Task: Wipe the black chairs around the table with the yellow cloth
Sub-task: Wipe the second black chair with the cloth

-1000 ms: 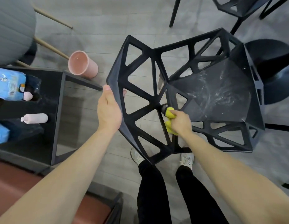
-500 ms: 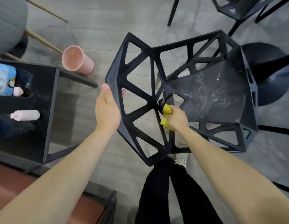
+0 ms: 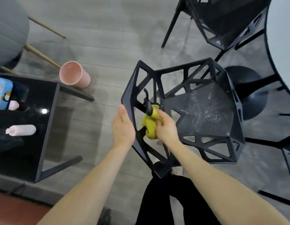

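Gripping the bunched yellow cloth [image 3: 150, 123] with curled fingers, the right hand [image 3: 165, 127] works it against a strut of the black lattice chair [image 3: 204, 114] backrest, while the left hand [image 3: 124, 127] rests flat, fingers straight, against the backrest's outer edge. Risk: the cloth may snag in a triangular opening and pull free. With only a flat brace, a hard stroke could tip or slide the chair toward the pink cup [image 3: 74, 76] on the floor nearby.

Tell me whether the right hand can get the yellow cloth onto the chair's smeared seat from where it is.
Probably yes. The right hand grips the yellow cloth at the backrest struts of the black chair, and the smeared seat lies open just beside it, nothing on it.
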`<action>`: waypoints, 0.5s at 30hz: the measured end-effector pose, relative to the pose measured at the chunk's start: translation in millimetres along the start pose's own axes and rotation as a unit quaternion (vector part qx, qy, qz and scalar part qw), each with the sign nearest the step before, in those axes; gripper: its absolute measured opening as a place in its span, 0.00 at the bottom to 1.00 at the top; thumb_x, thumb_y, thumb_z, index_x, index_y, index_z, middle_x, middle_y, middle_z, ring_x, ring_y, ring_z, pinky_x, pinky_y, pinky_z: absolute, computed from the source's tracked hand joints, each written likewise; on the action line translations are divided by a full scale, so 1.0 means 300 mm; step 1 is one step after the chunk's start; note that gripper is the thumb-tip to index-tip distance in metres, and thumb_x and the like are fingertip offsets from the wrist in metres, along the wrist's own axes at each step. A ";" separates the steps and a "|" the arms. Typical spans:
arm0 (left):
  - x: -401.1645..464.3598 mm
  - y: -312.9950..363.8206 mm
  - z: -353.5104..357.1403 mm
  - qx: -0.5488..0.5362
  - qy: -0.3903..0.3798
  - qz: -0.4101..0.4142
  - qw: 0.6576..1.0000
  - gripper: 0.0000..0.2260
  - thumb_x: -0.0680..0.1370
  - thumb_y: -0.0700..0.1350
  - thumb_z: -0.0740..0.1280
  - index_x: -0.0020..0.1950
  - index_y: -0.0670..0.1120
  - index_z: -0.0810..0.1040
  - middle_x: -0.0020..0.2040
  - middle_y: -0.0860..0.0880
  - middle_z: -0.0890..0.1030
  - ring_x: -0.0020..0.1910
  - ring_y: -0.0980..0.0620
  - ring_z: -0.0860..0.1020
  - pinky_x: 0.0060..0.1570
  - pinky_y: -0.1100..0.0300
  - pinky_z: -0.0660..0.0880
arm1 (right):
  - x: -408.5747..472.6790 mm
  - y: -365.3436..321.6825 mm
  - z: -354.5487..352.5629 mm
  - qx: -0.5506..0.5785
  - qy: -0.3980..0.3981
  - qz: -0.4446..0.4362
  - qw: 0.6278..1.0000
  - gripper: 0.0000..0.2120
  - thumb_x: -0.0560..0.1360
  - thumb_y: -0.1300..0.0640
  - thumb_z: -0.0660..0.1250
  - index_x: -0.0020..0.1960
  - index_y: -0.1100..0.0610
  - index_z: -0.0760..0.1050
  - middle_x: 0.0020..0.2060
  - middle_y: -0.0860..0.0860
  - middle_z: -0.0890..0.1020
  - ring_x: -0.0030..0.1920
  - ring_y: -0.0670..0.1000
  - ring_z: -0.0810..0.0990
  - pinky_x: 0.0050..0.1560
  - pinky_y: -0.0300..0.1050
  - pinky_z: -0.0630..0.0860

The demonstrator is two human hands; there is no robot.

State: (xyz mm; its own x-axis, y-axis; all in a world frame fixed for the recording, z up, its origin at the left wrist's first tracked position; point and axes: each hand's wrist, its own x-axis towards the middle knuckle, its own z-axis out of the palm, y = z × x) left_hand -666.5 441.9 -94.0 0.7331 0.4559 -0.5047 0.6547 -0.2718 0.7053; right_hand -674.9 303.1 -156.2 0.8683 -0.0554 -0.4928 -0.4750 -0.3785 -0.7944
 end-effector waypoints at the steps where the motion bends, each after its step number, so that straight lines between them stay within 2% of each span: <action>1: 0.004 -0.005 -0.001 -0.016 -0.017 -0.013 1.000 0.25 0.91 0.57 0.49 0.79 0.44 0.73 0.74 0.51 0.75 0.74 0.54 0.71 0.75 0.64 0.59 | 0.044 0.024 -0.033 0.022 0.011 0.065 0.998 0.22 0.83 0.65 0.58 0.69 0.48 0.79 0.56 0.50 0.85 0.58 0.53 0.83 0.61 0.50 0.81; 2: 0.013 -0.010 -0.005 -0.038 -0.037 -0.038 0.998 0.26 0.90 0.59 0.50 0.80 0.45 0.72 0.76 0.51 0.75 0.76 0.52 0.71 0.79 0.59 0.61 | 0.092 0.032 -0.068 0.040 0.031 0.102 0.993 0.18 0.82 0.61 0.59 0.66 0.48 0.80 0.54 0.50 0.86 0.57 0.55 0.84 0.61 0.55 0.82; 3: 0.029 -0.013 -0.014 -0.058 -0.054 -0.064 0.995 0.26 0.89 0.61 0.52 0.78 0.48 0.75 0.74 0.50 0.77 0.74 0.51 0.74 0.78 0.55 0.66 | 0.145 0.023 -0.103 0.049 0.057 0.116 0.990 0.17 0.80 0.57 0.60 0.65 0.48 0.79 0.54 0.50 0.86 0.57 0.56 0.84 0.61 0.58 0.82; 4: 0.052 -0.011 -0.027 -0.069 -0.077 -0.083 0.991 0.22 0.89 0.60 0.53 0.68 0.48 0.80 0.66 0.49 0.82 0.66 0.52 0.78 0.70 0.58 0.74 | 0.197 -0.011 -0.128 0.050 0.084 0.121 0.988 0.18 0.79 0.55 0.59 0.65 0.47 0.79 0.55 0.50 0.86 0.58 0.57 0.84 0.63 0.61 0.81; 5: 0.073 0.015 -0.038 -0.072 -0.079 -0.092 0.990 0.19 0.89 0.56 0.54 0.57 0.49 0.81 0.56 0.49 0.83 0.56 0.53 0.79 0.57 0.62 0.77 | 0.259 -0.054 -0.145 0.046 0.108 0.115 0.986 0.19 0.79 0.55 0.59 0.67 0.47 0.79 0.57 0.51 0.85 0.60 0.58 0.83 0.65 0.60 0.80; 6: 0.107 0.042 -0.042 -0.076 -0.067 -0.094 0.990 0.19 0.90 0.54 0.53 0.51 0.49 0.80 0.50 0.49 0.82 0.49 0.53 0.78 0.47 0.64 0.75 | 0.335 -0.086 -0.149 0.038 0.126 0.102 0.986 0.21 0.81 0.56 0.60 0.72 0.47 0.76 0.62 0.52 0.84 0.64 0.59 0.81 0.68 0.58 0.78; 7: 0.130 0.082 -0.041 -0.081 -0.055 -0.090 0.991 0.21 0.90 0.55 0.51 0.51 0.50 0.80 0.50 0.50 0.83 0.48 0.54 0.80 0.44 0.63 0.75 | 0.394 -0.139 -0.147 0.034 0.128 0.093 0.987 0.23 0.84 0.57 0.59 0.77 0.46 0.72 0.68 0.53 0.81 0.68 0.59 0.79 0.70 0.55 0.75; 8: 0.166 0.106 -0.031 -0.078 -0.054 -0.075 0.993 0.23 0.90 0.58 0.49 0.55 0.52 0.82 0.54 0.50 0.85 0.52 0.55 0.82 0.48 0.62 0.76 | 0.455 -0.184 -0.128 0.037 0.122 0.092 0.988 0.24 0.85 0.57 0.59 0.81 0.45 0.68 0.72 0.54 0.78 0.71 0.59 0.76 0.70 0.51 0.74; 9: 0.183 0.140 -0.014 -0.051 -0.052 -0.053 0.996 0.25 0.89 0.61 0.47 0.61 0.53 0.82 0.61 0.50 0.85 0.59 0.53 0.82 0.56 0.59 0.77 | 0.500 -0.224 -0.105 0.060 0.113 0.090 0.988 0.25 0.86 0.57 0.58 0.82 0.45 0.66 0.73 0.55 0.77 0.72 0.59 0.75 0.67 0.47 0.73; 11: 0.218 0.160 0.018 0.006 -0.046 -0.028 0.999 0.29 0.87 0.64 0.46 0.72 0.53 0.79 0.70 0.49 0.82 0.69 0.48 0.79 0.72 0.50 0.72 | 0.529 -0.256 -0.045 0.087 0.100 0.086 0.987 0.25 0.85 0.60 0.57 0.80 0.47 0.69 0.72 0.56 0.78 0.71 0.60 0.76 0.58 0.44 0.74; 13: 0.236 0.150 0.032 0.022 -0.039 -0.035 0.998 0.30 0.87 0.66 0.47 0.71 0.51 0.81 0.66 0.53 0.82 0.66 0.50 0.78 0.73 0.53 0.69 | 0.441 -0.271 -0.001 0.049 0.109 0.063 0.991 0.28 0.83 0.63 0.58 0.79 0.44 0.71 0.68 0.54 0.80 0.66 0.58 0.79 0.58 0.47 0.76; 15: 0.230 0.151 0.026 0.043 -0.025 -0.018 0.999 0.29 0.88 0.64 0.47 0.70 0.51 0.83 0.63 0.54 0.83 0.64 0.53 0.79 0.67 0.59 0.69 | 0.276 -0.276 0.037 0.059 0.111 0.010 0.992 0.31 0.80 0.67 0.59 0.77 0.42 0.73 0.67 0.51 0.82 0.65 0.56 0.80 0.65 0.53 0.76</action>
State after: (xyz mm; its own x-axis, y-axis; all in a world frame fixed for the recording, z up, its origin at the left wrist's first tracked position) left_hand -584.9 454.4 -100.8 0.7158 0.4237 -0.5552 0.6925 -0.3283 0.6423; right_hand -565.2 340.1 -135.0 0.8620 -0.2686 -0.4299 -0.4951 -0.2648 -0.8275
